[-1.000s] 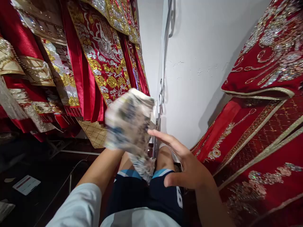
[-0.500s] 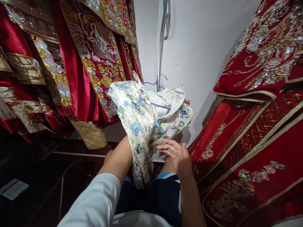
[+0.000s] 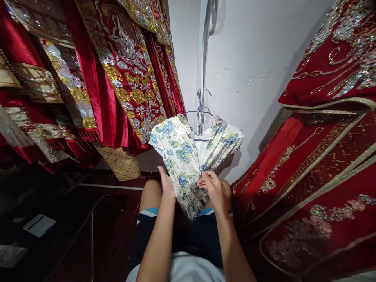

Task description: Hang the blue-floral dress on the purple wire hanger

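A short-sleeved white floral blouse (image 3: 182, 150) with blue flowers and a V-neck hangs upright on a thin purple hanger (image 3: 199, 102). Its lower end hangs between my knees, bunched and darker. My right hand (image 3: 214, 188) pinches the front of the blouse with thumb and fingertips, below the neckline. Against the left side of the garment rests my left hand (image 3: 167, 185), its thumb stretched out and apart; the other fingers are partly hidden behind the cloth.
Red embroidered garments (image 3: 129, 58) with gold and silver sequins hang on the left. More red beaded garments (image 3: 331, 164) hang close on the right. A pale metal upright (image 3: 202, 51) runs down the white wall (image 3: 249, 51) ahead. A white card (image 3: 39, 225) lies at lower left.
The blouse has turned to face me and hangs straighter, its hanger now showing at the neck. My left arm has come out from inside it, and my right fingers have closed on its front.
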Demonstrator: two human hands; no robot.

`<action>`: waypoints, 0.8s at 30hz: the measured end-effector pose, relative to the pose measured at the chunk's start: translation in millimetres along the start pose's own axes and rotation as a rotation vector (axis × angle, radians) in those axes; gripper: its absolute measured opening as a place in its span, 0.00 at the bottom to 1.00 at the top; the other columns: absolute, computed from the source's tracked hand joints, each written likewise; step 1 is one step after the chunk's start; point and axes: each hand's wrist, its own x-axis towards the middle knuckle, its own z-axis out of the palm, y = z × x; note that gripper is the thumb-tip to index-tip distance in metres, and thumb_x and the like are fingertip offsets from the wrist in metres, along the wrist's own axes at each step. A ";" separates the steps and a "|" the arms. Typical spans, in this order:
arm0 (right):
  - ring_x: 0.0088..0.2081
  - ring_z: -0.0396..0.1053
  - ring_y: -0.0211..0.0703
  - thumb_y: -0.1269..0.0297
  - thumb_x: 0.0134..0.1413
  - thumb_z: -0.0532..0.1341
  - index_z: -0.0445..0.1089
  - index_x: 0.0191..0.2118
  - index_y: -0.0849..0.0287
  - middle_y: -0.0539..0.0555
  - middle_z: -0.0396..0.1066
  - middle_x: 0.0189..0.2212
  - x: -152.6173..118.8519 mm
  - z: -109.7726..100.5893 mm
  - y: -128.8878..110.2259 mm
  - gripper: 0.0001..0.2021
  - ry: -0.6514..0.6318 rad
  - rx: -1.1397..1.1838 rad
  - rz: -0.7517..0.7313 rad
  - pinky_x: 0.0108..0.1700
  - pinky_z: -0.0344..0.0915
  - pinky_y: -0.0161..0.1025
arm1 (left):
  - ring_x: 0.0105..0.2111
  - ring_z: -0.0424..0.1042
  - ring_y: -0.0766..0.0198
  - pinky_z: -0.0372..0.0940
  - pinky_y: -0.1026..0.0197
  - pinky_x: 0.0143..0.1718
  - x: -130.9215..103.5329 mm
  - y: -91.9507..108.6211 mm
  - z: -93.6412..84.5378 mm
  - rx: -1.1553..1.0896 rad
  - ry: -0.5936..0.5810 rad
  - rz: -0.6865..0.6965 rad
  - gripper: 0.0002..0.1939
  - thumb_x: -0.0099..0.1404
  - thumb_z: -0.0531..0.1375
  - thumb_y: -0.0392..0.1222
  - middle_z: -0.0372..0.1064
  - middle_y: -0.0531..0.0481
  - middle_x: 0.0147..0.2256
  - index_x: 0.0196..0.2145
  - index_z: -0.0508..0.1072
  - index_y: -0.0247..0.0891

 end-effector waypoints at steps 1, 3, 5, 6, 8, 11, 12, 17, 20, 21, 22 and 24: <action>0.24 0.70 0.40 0.40 0.45 0.69 0.68 0.32 0.58 0.51 0.72 0.22 0.0 3.1 2.5 0.24 -0.023 -0.013 -0.004 0.27 0.66 0.35 | 0.57 0.69 0.45 0.66 0.43 0.55 -4.9 -1.0 -8.9 -0.049 -0.012 -0.026 0.38 0.57 0.59 0.73 0.73 0.40 0.54 0.55 0.74 0.45; 0.23 0.69 0.39 0.38 0.46 0.67 0.68 0.32 0.58 0.51 0.72 0.22 1.1 9.5 4.4 0.25 -0.100 -0.044 0.028 0.25 0.64 0.34 | 0.55 0.71 0.43 0.66 0.44 0.54 -12.3 1.2 -22.2 -0.094 -0.007 -0.081 0.36 0.49 0.68 0.68 0.76 0.41 0.50 0.51 0.77 0.45; 0.22 0.68 0.39 0.36 0.48 0.65 0.67 0.31 0.57 0.51 0.72 0.21 4.4 15.8 2.3 0.26 -0.173 -0.069 0.081 0.24 0.63 0.35 | 0.51 0.73 0.45 0.65 0.46 0.54 -15.7 5.9 -25.7 -0.060 0.049 -0.095 0.28 0.49 0.72 0.57 0.77 0.42 0.46 0.46 0.79 0.44; 0.22 0.67 0.39 0.35 0.49 0.64 0.67 0.31 0.57 0.50 0.71 0.20 6.9 18.7 0.1 0.26 -0.196 -0.081 0.095 0.24 0.62 0.35 | 0.50 0.74 0.46 0.65 0.47 0.54 -16.3 8.0 -23.9 -0.040 0.075 -0.087 0.24 0.50 0.72 0.53 0.78 0.43 0.45 0.45 0.80 0.44; 0.20 0.65 0.38 0.35 0.50 0.62 0.65 0.28 0.57 0.49 0.67 0.18 12.4 22.9 -5.8 0.26 -0.213 -0.097 0.078 0.23 0.58 0.34 | 0.49 0.75 0.47 0.64 0.48 0.54 -16.2 10.3 -16.8 -0.032 0.094 -0.064 0.21 0.53 0.71 0.52 0.78 0.44 0.43 0.43 0.80 0.43; 0.19 0.57 0.35 0.42 0.51 0.64 0.64 0.23 0.56 0.46 0.60 0.15 17.2 23.8 -14.1 0.22 -0.177 -0.084 -0.009 0.22 0.53 0.34 | 0.49 0.74 0.48 0.65 0.50 0.53 -15.1 8.0 -9.9 -0.021 0.096 -0.051 0.22 0.54 0.70 0.53 0.77 0.45 0.43 0.44 0.78 0.42; 0.19 0.55 0.34 0.45 0.50 0.65 0.64 0.22 0.56 0.45 0.59 0.15 16.9 22.7 -15.8 0.21 -0.147 -0.069 -0.029 0.22 0.51 0.34 | 0.49 0.74 0.48 0.65 0.51 0.52 -14.5 6.1 -10.2 -0.001 0.121 -0.040 0.22 0.54 0.70 0.53 0.77 0.45 0.44 0.44 0.77 0.42; 0.19 0.54 0.34 0.49 0.49 0.64 0.65 0.20 0.57 0.47 0.61 0.15 5.9 14.6 -16.0 0.18 -0.067 -0.064 0.033 0.22 0.51 0.35 | 0.48 0.70 0.52 0.66 0.53 0.50 -13.8 -4.8 -14.3 0.304 0.568 0.251 0.18 0.60 0.65 0.50 0.72 0.44 0.45 0.45 0.72 0.41; 0.18 0.56 0.35 0.48 0.48 0.64 0.67 0.20 0.57 0.48 0.63 0.14 0.3 14.6 -15.1 0.18 -0.078 -0.104 0.052 0.22 0.52 0.35 | 0.48 0.69 0.55 0.66 0.55 0.49 -17.0 -6.8 -2.5 0.529 0.762 0.584 0.16 0.63 0.63 0.44 0.68 0.44 0.46 0.48 0.70 0.40; 0.18 0.57 0.35 0.48 0.47 0.64 0.68 0.20 0.58 0.48 0.64 0.14 -0.8 15.4 -15.0 0.18 -0.087 -0.115 0.048 0.22 0.52 0.34 | 0.47 0.69 0.56 0.66 0.56 0.48 -18.0 -6.9 4.3 0.599 0.676 0.641 0.15 0.63 0.63 0.42 0.68 0.44 0.46 0.47 0.70 0.40; 0.18 0.57 0.34 0.48 0.47 0.64 0.68 0.20 0.58 0.49 0.64 0.14 -1.6 16.4 -15.0 0.18 -0.100 -0.124 0.044 0.23 0.52 0.34 | 0.47 0.70 0.57 0.65 0.56 0.48 -18.5 -7.3 12.2 0.653 0.532 0.653 0.14 0.63 0.63 0.39 0.69 0.44 0.45 0.47 0.71 0.40; 0.17 0.56 0.34 0.49 0.48 0.63 0.68 0.20 0.58 0.49 0.63 0.13 -1.5 17.9 -16.6 0.18 -0.136 -0.142 0.036 0.22 0.52 0.34 | 0.44 0.71 0.58 0.66 0.57 0.47 -18.0 -9.5 29.5 0.662 0.279 0.587 0.13 0.62 0.62 0.35 0.71 0.46 0.43 0.45 0.72 0.40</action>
